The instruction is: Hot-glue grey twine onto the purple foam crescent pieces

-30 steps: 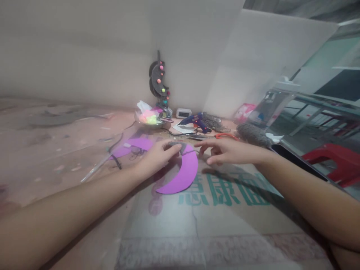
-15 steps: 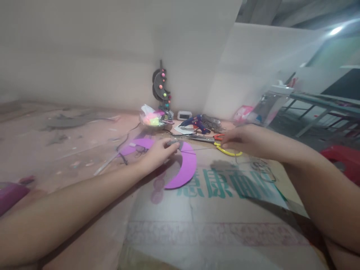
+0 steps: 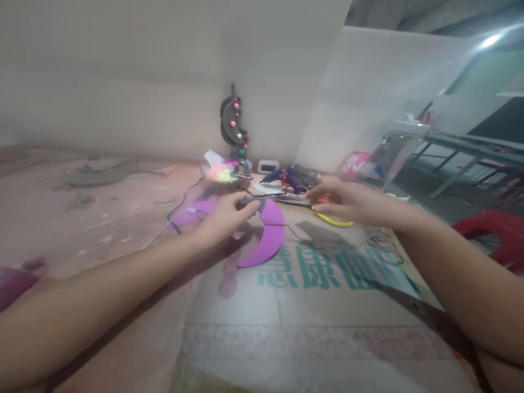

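Along the far edge of the cardboard (image 3: 311, 316) lie the scissors (image 3: 301, 202), long axis running approx. L–R: blades point L & slightly away, yellow/orange handles sit at the R end, a bit nearer the wearer. R hand (image 3: 347, 202) is clearly the closer one to those handles. Its fingers come in from the R, directly over the loops, w/ the scissors just below & slightly L of the fingertips. Thumb & index look partly apart; orange shows behind them, yellow loop beneath. Can't tell if they actually touch or have hold of a handle, b/c the hand covers the contact.

L hand (image 3: 229, 215) is well over to the L of the handles, busy: thumb & fingers are closed in a pinch on the top of the purple crescent (image 3: 273, 234), where grey yarn (image 3: 254, 203) is wrapped. Crescent bulges R, lower tip aimed L & toward the wearer, flat or nearly so on the cardboard. A loose strand crosses its face & trails R, passing on the wearer's side of the blades, i.e. btwn the two hands; its far end is too faint to follow.

Relation that matters, in my judgement: handles face the R hand, blade tips face the yarn, near the L fingers. Glue gun (image 3: 282, 177) sits just beyond the blades on the desk (image 3: 118, 213).
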The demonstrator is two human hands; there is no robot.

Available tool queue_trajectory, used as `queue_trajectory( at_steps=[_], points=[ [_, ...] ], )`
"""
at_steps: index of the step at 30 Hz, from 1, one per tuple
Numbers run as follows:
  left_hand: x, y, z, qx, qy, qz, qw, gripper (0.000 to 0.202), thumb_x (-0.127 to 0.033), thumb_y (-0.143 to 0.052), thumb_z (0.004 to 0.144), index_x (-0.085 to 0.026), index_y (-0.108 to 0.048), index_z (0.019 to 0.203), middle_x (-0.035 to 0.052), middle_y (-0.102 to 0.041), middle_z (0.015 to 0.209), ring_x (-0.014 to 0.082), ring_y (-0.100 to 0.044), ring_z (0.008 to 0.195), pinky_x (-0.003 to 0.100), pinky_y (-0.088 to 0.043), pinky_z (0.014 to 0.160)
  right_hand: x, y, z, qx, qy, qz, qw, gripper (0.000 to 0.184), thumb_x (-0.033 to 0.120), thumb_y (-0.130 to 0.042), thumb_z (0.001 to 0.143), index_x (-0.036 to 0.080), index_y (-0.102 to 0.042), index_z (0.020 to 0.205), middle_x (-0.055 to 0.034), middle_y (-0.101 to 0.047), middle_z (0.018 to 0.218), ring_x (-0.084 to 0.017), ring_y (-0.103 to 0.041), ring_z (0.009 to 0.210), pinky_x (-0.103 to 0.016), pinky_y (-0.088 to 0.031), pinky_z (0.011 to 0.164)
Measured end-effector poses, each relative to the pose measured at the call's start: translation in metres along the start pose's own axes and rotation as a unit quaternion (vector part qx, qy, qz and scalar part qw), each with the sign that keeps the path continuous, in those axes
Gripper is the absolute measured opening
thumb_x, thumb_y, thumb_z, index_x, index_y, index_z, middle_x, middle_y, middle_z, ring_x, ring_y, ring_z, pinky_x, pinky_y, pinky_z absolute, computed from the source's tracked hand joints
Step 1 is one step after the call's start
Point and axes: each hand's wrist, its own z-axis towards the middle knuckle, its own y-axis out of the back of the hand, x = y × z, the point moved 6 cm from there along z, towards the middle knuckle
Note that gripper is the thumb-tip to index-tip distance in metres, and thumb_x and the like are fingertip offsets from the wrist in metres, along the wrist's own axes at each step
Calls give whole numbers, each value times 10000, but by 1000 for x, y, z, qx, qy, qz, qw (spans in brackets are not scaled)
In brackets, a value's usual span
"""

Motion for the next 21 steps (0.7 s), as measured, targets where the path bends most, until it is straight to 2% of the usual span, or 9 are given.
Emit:
queue_trajectory(
  at_steps=[2,5,7,10,13,15,21],
  points=[
    [-20,9,-1,5,-53,76,996,305,-464,-537,834,-176,-618,770,-3,-603,692,134,-540,626,229,-392,546,4,-4,2,-18,-1,47,999,438,512,-482,868,226,-603,1176,-77,-658,1135,-213,-627,914,-332,-485,765],
    [-52,27,-5,-24,-128,165,978,286,-434,-530,853,-181,-638,774,0,-614,712,140,-534,657,243,-370,571,18,-20,5,14,2,153,988,518,518,-442,892,236,-506,1322,-84,-639,1192,-157,-620,722,-296,-500,611],
    [-67,37,-9,-57,-150,176,971,282,-436,-533,856,-185,-643,791,-7,-610,681,135,-523,624,248,-361,560,31,-30,4,39,15,209,977,520,508,-423,905,220,-497,1331,-87,-652,1165,-135,-600,670,-273,-487,558],
    [-77,46,-15,-93,-165,138,972,268,-431,-537,859,-192,-649,816,-7,-629,683,132,-541,615,247,-388,573,49,-33,0,38,36,244,968,458,460,-424,913,186,-559,1254,-78,-689,1059,-125,-592,670,-251,-467,550],
    [-79,53,-19,-135,-165,99,972,250,-428,-547,853,-201,-652,835,2,-660,739,144,-580,666,249,-426,608,58,-32,-5,37,27,242,969,339,427,-497,878,174,-664,1031,-38,-708,802,-129,-593,648,-247,-451,575],
    [-80,58,-20,-162,-166,90,969,239,-425,-560,844,-206,-654,824,3,-664,750,151,-593,693,249,-439,621,62,-31,-11,35,13,222,974,273,409,-529,862,180,-677,865,-11,-672,659,-130,-585,609,-245,-436,569],
    [-82,75,-19,-222,-160,89,958,242,-435,-579,826,-207,-658,808,-10,-630,690,141,-575,651,237,-433,590,81,-12,-32,-78,51,81,992,188,366,-578,852,216,-661,775,-5,-677,685,-124,-589,597,-230,-410,547]
  ],
)
